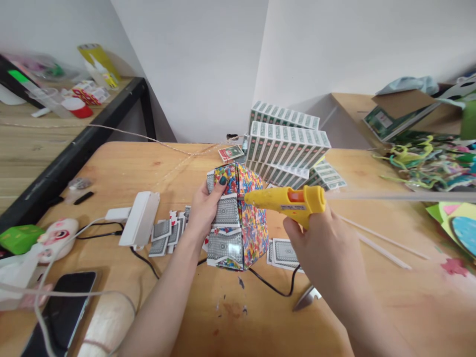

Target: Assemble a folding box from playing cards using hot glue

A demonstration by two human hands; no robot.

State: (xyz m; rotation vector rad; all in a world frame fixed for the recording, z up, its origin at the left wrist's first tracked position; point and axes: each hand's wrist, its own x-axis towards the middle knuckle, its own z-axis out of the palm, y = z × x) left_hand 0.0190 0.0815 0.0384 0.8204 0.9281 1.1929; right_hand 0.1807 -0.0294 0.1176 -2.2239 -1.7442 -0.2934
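My left hand (pixel 208 206) grips a box-like piece (pixel 253 220) with a colourful patterned covering, its thumb pressing the near top part. Grey-backed playing cards (pixel 224 248) cover the left side of this piece. In my right hand (pixel 327 243) is a yellow hot glue gun (pixel 284 202), a clear glue stick (pixel 394 196) trailing from its rear. The gun's nozzle points left and meets the piece near the edge between cards and pattern; whether it touches cannot be made out. Loose playing cards (pixel 285 253) lie on the table between the piece and my right hand.
Stacked card boxes (pixel 288 144) stand behind the piece. Left are more cards (pixel 167 235), a white power strip (pixel 139 218) and a phone (pixel 61 310). Scissors (pixel 307 297), partly hidden, and spare glue sticks (pixel 385 250) lie right. A black cord (pixel 277 287) crosses the table (pixel 208 322).
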